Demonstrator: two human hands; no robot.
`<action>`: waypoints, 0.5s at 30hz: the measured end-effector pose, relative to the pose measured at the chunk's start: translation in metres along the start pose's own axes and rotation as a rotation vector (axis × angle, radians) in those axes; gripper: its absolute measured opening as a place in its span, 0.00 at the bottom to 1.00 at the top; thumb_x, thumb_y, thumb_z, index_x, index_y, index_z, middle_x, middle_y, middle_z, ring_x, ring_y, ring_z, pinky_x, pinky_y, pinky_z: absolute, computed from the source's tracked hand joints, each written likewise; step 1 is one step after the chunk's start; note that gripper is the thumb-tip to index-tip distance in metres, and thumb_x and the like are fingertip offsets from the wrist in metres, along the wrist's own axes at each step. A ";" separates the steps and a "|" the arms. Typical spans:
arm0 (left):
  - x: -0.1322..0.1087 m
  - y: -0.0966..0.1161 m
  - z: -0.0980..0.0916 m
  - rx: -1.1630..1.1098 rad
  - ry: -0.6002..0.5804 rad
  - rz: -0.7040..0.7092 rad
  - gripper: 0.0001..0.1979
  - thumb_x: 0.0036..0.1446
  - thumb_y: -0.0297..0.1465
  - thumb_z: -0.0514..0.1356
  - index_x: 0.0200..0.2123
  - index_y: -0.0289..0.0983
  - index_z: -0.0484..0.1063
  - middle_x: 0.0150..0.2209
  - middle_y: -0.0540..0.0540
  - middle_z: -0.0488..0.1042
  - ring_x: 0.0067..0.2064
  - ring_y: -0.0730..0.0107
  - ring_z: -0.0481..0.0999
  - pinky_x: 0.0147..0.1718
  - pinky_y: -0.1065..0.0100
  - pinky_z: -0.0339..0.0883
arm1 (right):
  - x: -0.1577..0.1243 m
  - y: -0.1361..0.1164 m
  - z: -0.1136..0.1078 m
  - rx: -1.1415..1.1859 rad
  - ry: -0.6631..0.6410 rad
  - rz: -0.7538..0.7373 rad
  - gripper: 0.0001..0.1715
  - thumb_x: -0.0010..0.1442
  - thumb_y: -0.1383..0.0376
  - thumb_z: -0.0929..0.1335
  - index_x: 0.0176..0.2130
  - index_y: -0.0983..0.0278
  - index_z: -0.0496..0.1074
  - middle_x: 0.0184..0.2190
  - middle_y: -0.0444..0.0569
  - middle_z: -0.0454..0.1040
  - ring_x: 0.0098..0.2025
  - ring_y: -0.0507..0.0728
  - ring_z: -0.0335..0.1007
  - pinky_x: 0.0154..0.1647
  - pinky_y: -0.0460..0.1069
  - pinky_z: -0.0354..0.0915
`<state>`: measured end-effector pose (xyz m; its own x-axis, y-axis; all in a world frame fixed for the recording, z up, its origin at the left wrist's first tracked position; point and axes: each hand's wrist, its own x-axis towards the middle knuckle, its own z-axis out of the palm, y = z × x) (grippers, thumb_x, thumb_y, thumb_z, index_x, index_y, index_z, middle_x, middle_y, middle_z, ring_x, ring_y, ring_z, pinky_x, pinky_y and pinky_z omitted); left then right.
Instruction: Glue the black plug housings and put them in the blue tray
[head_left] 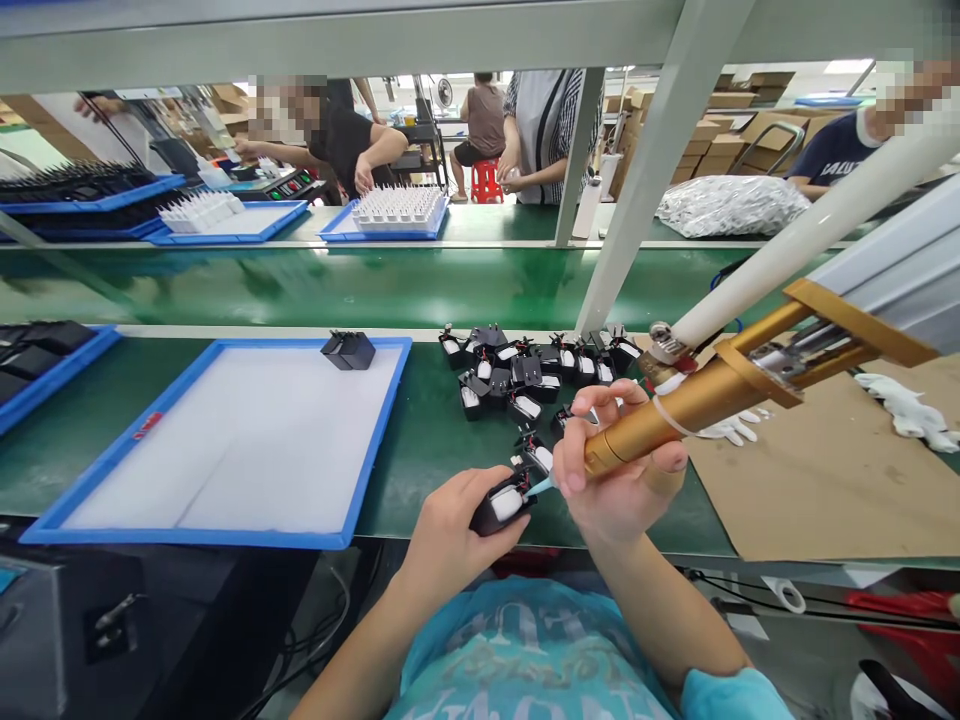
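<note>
Currently in left hand (450,522): one open black box (484,517), fingers and thumb closed firmly about its sides, white block (507,503) showing in the open face, thin red wires at the end nearer the other grip. In right hand (619,490): one gold tube (637,432), fingers curled snugly round its lower end, slanting up and away to the right. At the tube's lower end, between both grips: pale blue nozzle (543,486), pointed down at the box, tip beside the white block; contact too fine to tell. Just beyond the grips, on green bench (420,440): loose heap of similar boxes (525,372), many with white blocks exposed. Left of the left grip: blue-rimmed tray (225,541), white-lined, with dark boxes (349,350) at its far right corner. Right of the right grip: sheet of brown cardboard (795,500), with white gloves (909,410) towards its far side. Well beyond both grips, across the bench: tray of white spiky parts (401,207), clear plastic bag (731,207), several co-workers.
</note>
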<state>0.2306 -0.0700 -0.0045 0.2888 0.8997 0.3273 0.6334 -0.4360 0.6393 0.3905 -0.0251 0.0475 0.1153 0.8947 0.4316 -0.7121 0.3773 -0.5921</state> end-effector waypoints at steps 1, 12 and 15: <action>0.000 0.000 0.000 0.000 -0.004 -0.002 0.17 0.54 0.34 0.63 0.47 0.42 0.67 0.40 0.48 0.77 0.38 0.68 0.76 0.36 0.68 0.69 | 0.000 0.000 0.000 -0.002 0.001 0.005 0.25 0.55 0.44 0.66 0.45 0.57 0.67 0.36 0.42 0.69 0.13 0.45 0.60 0.07 0.42 0.57; -0.004 -0.010 0.022 -0.071 0.035 -0.095 0.20 0.52 0.27 0.61 0.50 0.41 0.67 0.44 0.48 0.77 0.41 0.68 0.77 0.40 0.67 0.70 | 0.001 0.002 0.008 0.029 -0.026 0.014 0.24 0.56 0.45 0.65 0.46 0.55 0.68 0.37 0.42 0.69 0.14 0.46 0.61 0.08 0.43 0.58; -0.003 -0.009 0.031 -0.122 0.049 -0.076 0.20 0.53 0.29 0.62 0.50 0.41 0.67 0.43 0.49 0.77 0.41 0.69 0.77 0.40 0.69 0.70 | 0.002 0.004 0.009 0.028 -0.033 0.013 0.24 0.57 0.45 0.65 0.47 0.55 0.68 0.37 0.42 0.68 0.14 0.45 0.61 0.08 0.43 0.59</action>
<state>0.2459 -0.0679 -0.0328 0.2058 0.9294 0.3063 0.5590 -0.3686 0.7427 0.3811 -0.0241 0.0521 0.0830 0.8910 0.4463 -0.7326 0.3581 -0.5788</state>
